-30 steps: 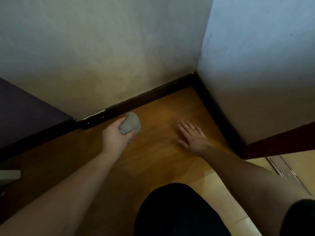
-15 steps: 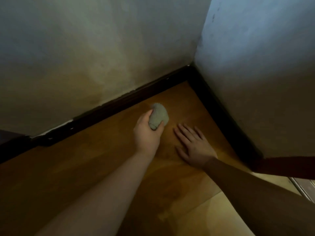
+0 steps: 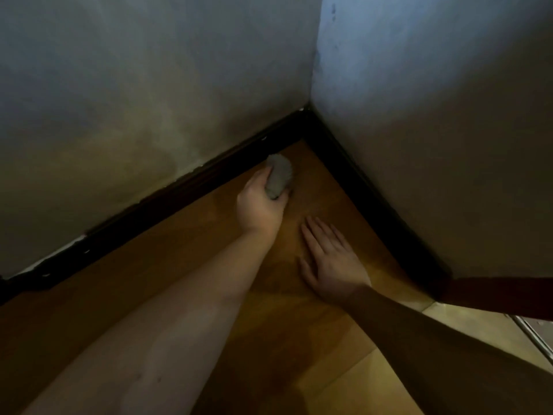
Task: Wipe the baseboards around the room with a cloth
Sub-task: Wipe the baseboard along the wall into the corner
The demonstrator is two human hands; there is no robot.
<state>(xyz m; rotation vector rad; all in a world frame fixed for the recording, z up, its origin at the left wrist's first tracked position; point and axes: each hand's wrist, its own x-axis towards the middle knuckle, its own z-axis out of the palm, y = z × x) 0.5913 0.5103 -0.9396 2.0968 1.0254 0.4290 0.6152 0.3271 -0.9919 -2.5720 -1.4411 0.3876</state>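
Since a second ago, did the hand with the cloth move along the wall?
Yes. The left hand gripping the grey cloth has slid right along the dark baseboard, closer to the corner where the two walls meet.

Two dim, stained pale walls (image 3: pixel 149 85) meet in a corner above a warm brown wooden floor (image 3: pixel 269 339).

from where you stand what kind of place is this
Probably an inside corner of a room in a home: two painted walls meet over a dark baseboard and a wooden floor, where the left hand holds a cloth.
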